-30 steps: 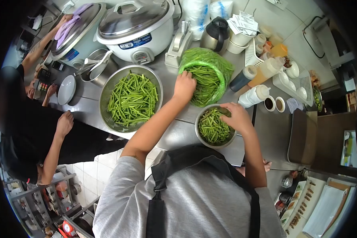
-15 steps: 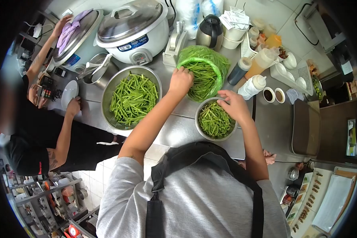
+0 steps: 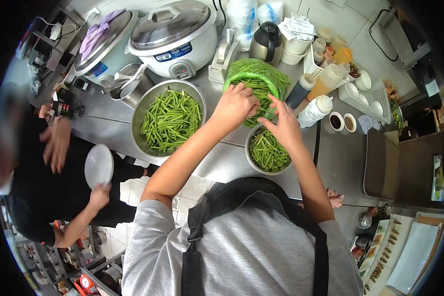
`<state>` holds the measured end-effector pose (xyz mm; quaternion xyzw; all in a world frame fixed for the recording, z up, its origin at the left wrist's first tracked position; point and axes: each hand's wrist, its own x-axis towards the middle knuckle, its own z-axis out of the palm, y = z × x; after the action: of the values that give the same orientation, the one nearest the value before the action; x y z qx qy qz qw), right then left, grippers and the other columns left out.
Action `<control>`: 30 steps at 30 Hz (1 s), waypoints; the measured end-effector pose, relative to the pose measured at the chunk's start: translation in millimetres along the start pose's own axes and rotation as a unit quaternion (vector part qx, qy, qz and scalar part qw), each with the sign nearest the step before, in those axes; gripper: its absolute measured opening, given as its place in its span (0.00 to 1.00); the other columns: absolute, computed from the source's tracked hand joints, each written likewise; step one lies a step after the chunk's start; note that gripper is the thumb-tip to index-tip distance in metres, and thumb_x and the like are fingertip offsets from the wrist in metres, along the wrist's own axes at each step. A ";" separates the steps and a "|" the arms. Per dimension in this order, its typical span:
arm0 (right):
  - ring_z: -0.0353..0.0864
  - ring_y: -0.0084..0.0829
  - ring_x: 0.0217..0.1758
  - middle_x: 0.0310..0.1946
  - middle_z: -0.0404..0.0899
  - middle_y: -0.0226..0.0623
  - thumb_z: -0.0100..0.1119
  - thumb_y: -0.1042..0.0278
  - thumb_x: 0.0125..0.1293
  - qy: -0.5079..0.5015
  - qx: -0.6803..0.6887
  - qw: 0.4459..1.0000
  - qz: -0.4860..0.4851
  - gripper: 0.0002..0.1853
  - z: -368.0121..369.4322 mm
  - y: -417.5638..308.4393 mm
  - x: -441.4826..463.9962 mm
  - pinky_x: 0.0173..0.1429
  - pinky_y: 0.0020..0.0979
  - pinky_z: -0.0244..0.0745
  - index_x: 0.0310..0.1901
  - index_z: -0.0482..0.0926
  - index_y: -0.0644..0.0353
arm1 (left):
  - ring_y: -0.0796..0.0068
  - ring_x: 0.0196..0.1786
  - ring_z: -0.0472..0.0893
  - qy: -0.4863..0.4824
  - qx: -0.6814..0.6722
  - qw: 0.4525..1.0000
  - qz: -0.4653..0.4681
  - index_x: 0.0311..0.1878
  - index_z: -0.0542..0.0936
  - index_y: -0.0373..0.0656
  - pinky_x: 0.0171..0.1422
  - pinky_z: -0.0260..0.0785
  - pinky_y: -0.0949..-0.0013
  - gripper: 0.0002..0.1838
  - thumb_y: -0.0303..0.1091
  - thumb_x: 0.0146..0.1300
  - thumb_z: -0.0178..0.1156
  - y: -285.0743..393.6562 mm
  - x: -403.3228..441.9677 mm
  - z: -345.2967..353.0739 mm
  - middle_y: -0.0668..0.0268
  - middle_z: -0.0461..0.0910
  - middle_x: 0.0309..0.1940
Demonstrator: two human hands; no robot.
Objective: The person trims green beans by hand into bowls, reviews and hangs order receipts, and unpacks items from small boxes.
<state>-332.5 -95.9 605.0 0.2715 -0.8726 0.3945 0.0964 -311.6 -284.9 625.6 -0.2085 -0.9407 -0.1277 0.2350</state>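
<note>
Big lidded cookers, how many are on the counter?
2: the left cooker, with a purple cloth on its lid, and the white cooker just right of it, behind the colander.

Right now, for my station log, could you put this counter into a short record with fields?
left hand: curled over the bag's mouth
right hand: thumb and fingers apart, above the bowl's far edge
green bag: open, green beans inside
metal bowl: shorter bean pieces
colander: longer green beans, left of the bowl
large cookers: two, lids on; purple cloth on the left one
co-worker's hand: holding a pale plate
grip of either counter hand: unclear
</note>
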 end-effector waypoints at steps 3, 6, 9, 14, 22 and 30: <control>0.79 0.40 0.48 0.42 0.80 0.40 0.71 0.65 0.51 -0.022 0.029 0.999 -0.030 0.27 -5.0 3.1 0.3 0.54 0.38 0.73 0.54 0.76 0.57 | 0.68 0.41 0.74 -0.005 -0.044 0.999 -0.014 0.31 0.84 0.47 0.46 0.67 0.65 0.05 0.34 0.50 0.66 10.6 -3.5 -4.4 0.69 0.76 0.29; 0.76 0.42 0.52 0.47 0.77 0.42 0.70 0.68 0.50 -0.132 0.081 0.987 0.041 0.30 -17.4 10.8 -8.3 0.56 0.38 0.72 0.57 0.73 0.55 | 0.67 0.40 0.75 -0.002 -0.063 0.998 -0.014 0.31 0.84 0.47 0.46 0.68 0.65 0.05 0.35 0.51 0.66 23.8 -7.8 -11.1 0.69 0.76 0.28; 0.76 0.44 0.53 0.48 0.77 0.43 0.70 0.70 0.46 -0.203 -0.003 0.978 0.049 0.30 -35.8 13.3 -31.3 0.57 0.38 0.71 0.55 0.74 0.55 | 0.68 0.40 0.75 -0.021 -0.057 0.998 -0.014 0.31 0.84 0.47 0.46 0.68 0.65 0.05 0.35 0.51 0.66 30.7 -13.3 -11.1 0.69 0.76 0.28; 0.79 0.44 0.47 0.41 0.79 0.43 0.73 0.66 0.43 -0.143 0.006 0.989 0.039 0.29 -43.3 24.6 -49.6 0.55 0.37 0.72 0.51 0.78 0.56 | 0.68 0.40 0.75 -0.044 -0.041 0.998 -0.007 0.31 0.84 0.48 0.46 0.68 0.65 0.05 0.35 0.51 0.66 34.5 -21.0 -1.2 0.69 0.76 0.28; 0.83 0.44 0.38 0.37 0.83 0.48 0.68 0.61 0.53 -0.224 -0.063 0.964 0.131 0.16 -33.9 56.0 -60.9 0.44 0.38 0.76 0.44 0.85 0.55 | 0.68 0.40 0.75 -0.061 -0.020 0.998 -0.009 0.30 0.84 0.47 0.47 0.68 0.65 0.05 0.36 0.52 0.66 33.1 -21.2 -6.4 0.69 0.76 0.28; 0.82 0.41 0.31 0.29 0.82 0.45 0.62 0.61 0.62 -0.191 0.029 0.979 0.061 0.12 -32.3 14.1 -44.6 0.38 0.37 0.73 0.38 0.83 0.63 | 0.66 0.39 0.76 -0.052 -0.022 0.998 -0.008 0.29 0.84 0.48 0.45 0.70 0.63 0.05 0.37 0.50 0.66 35.2 -28.5 -0.4 0.67 0.76 0.25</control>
<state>-304.6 -46.6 600.7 0.2908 -0.8781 0.3654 -0.1039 -272.7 -263.5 616.8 -0.2128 -0.9502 -0.1394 0.1799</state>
